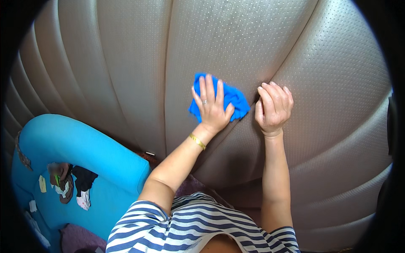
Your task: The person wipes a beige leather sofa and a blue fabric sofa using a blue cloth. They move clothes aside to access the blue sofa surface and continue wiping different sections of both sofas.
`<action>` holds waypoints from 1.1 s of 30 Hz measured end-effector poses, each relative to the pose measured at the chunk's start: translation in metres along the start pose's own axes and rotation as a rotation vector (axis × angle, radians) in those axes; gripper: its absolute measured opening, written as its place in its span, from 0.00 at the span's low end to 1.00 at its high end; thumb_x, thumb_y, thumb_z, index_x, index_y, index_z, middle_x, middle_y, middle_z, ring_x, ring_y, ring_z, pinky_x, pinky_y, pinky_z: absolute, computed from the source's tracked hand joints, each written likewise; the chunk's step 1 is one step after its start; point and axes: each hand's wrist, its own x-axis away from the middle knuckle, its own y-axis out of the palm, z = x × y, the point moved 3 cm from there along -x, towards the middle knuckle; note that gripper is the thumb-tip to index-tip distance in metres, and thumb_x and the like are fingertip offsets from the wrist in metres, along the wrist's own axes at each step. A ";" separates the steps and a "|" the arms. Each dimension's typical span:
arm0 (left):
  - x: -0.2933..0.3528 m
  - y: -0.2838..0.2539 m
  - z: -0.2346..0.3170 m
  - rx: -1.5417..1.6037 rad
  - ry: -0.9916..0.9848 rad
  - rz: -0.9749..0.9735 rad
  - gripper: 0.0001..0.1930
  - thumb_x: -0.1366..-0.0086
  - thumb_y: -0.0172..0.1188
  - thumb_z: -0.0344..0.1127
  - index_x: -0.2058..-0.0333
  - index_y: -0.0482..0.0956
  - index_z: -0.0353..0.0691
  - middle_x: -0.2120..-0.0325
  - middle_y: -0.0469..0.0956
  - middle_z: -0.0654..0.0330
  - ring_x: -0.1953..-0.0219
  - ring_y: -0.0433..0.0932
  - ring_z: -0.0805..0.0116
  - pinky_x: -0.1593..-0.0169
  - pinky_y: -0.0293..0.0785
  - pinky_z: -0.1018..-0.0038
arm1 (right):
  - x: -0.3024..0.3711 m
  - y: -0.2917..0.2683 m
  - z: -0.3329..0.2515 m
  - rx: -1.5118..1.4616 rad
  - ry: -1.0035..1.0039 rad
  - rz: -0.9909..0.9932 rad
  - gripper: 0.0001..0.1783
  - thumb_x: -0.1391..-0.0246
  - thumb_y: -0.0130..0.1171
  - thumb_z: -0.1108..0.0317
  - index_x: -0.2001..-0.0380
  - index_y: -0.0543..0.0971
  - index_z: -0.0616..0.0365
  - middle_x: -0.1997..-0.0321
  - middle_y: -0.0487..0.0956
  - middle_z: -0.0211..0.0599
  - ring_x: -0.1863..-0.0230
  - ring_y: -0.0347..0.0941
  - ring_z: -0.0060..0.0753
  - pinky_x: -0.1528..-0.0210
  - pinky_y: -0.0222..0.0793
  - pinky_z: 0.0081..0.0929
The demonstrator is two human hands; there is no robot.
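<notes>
My left hand (212,105) lies flat with fingers spread over a bright blue cloth (237,100), pressing it against an upright padded panel (135,55). The cloth is bunched and sticks out past the thumb and fingertips. That hand wears a ring, and a yellow bracelet (197,142) circles the wrist. To the right of the cloth, my right hand (274,107) rests against the same panel with its fingers curled and held together. No object shows in it. A seam of the panel runs between the two hands.
The brownish-grey padding bulges in wide ribs across the view. A blue sofa (84,130) stands at the lower left, with a black cloth item (84,179), a brown item (66,189) and other small things on its seat. A purple cushion (80,239) lies near the bottom edge.
</notes>
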 end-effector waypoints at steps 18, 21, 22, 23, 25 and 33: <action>0.175 0.029 -0.011 -0.103 0.118 -0.211 0.37 0.43 0.64 0.47 0.37 0.65 0.41 0.33 0.54 0.37 0.30 0.50 0.33 0.35 0.45 0.30 | 0.004 0.004 0.002 -0.018 -0.006 0.003 0.13 0.59 0.62 0.72 0.66 0.84 0.49 0.61 0.82 0.25 0.54 0.78 0.28 0.37 0.62 0.36; 0.166 0.026 -0.001 -0.067 0.051 -0.189 0.39 0.43 0.63 0.47 0.35 0.63 0.40 0.32 0.52 0.37 0.29 0.48 0.33 0.34 0.41 0.32 | 0.007 0.003 0.002 -0.004 -0.014 -0.007 0.13 0.58 0.61 0.72 0.65 0.84 0.49 0.58 0.82 0.25 0.51 0.78 0.29 0.37 0.61 0.36; 0.140 0.027 0.004 -0.050 0.041 -0.151 0.39 0.43 0.63 0.47 0.34 0.62 0.40 0.31 0.52 0.37 0.29 0.47 0.32 0.33 0.40 0.32 | 0.006 0.004 0.001 -0.003 -0.011 -0.008 0.14 0.57 0.61 0.72 0.64 0.84 0.49 0.57 0.82 0.25 0.50 0.77 0.29 0.37 0.61 0.36; 0.114 0.028 0.011 -0.030 0.030 -0.111 0.40 0.43 0.63 0.47 0.34 0.62 0.39 0.31 0.51 0.37 0.29 0.47 0.32 0.33 0.38 0.32 | 0.004 0.003 0.000 0.001 -0.009 -0.011 0.14 0.57 0.61 0.72 0.64 0.84 0.49 0.56 0.82 0.25 0.49 0.77 0.29 0.37 0.61 0.36; 0.068 0.024 0.025 -0.020 0.052 -0.034 0.39 0.42 0.62 0.46 0.34 0.62 0.38 0.30 0.50 0.37 0.29 0.46 0.33 0.33 0.38 0.32 | 0.002 0.005 -0.001 0.011 0.004 -0.023 0.13 0.56 0.61 0.72 0.63 0.84 0.49 0.55 0.82 0.25 0.48 0.77 0.29 0.37 0.61 0.36; 0.134 0.037 0.011 -0.112 0.148 -0.052 0.32 0.40 0.60 0.43 0.38 0.67 0.41 0.33 0.57 0.40 0.29 0.51 0.36 0.34 0.45 0.32 | 0.002 0.007 0.001 0.033 -0.004 -0.039 0.13 0.55 0.62 0.72 0.64 0.84 0.48 0.55 0.83 0.25 0.49 0.77 0.28 0.36 0.59 0.34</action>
